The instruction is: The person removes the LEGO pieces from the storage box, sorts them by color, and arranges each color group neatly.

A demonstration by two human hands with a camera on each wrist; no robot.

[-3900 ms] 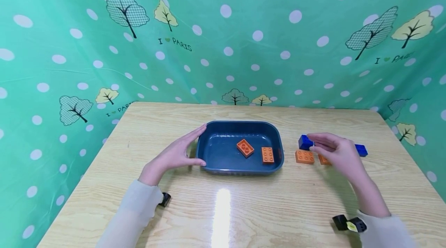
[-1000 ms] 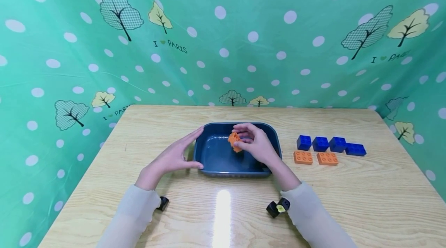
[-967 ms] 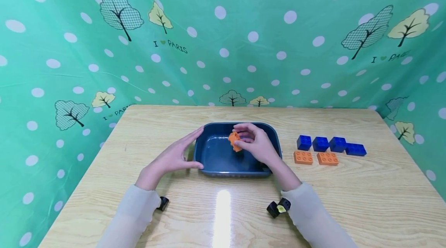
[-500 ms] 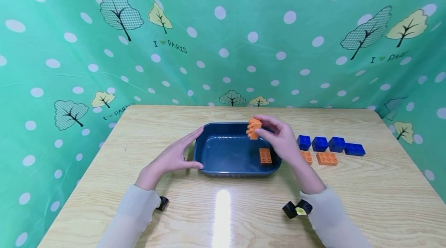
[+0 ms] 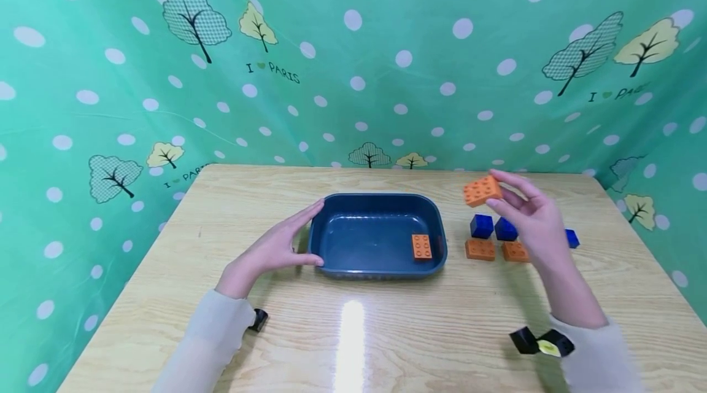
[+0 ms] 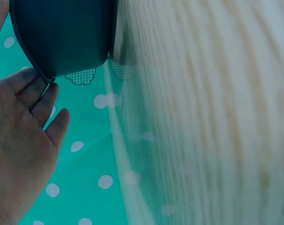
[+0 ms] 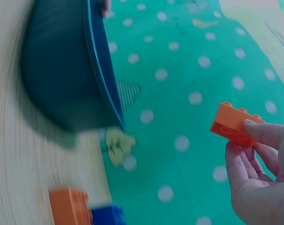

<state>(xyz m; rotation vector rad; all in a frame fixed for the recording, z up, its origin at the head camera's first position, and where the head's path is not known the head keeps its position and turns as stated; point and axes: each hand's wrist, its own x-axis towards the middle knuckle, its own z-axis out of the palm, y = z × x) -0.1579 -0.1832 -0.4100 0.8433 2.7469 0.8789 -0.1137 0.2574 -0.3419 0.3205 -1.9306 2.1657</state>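
Note:
High over the table's right side, my right hand [image 5: 534, 218] pinches an orange building brick [image 5: 482, 190] between thumb and fingers, its studs facing left. The right wrist view shows the same orange building brick [image 7: 235, 123] at the fingertips. My left hand [image 5: 273, 249] lies against the left end of a dark blue tub [image 5: 378, 272], fingers and thumb extended and spread along its rim. In the left wrist view, several fingertips touch the tub's rim [image 6: 46, 77]. Inside the tub, near its right end, one orange brick [image 5: 421, 247] sits studs up.
Right of the tub, two orange bricks [image 5: 480, 250] lie on the wooden table [image 5: 420, 325]. Behind them stands a row of blue bricks [image 5: 482, 226], partly hidden by the right hand. A green dotted curtain [image 5: 309, 104] hangs behind the table.
My right hand has lifted the orange building brick out of the tub and carried it right, above the blue bricks. My left hand stays at the tub's left end.

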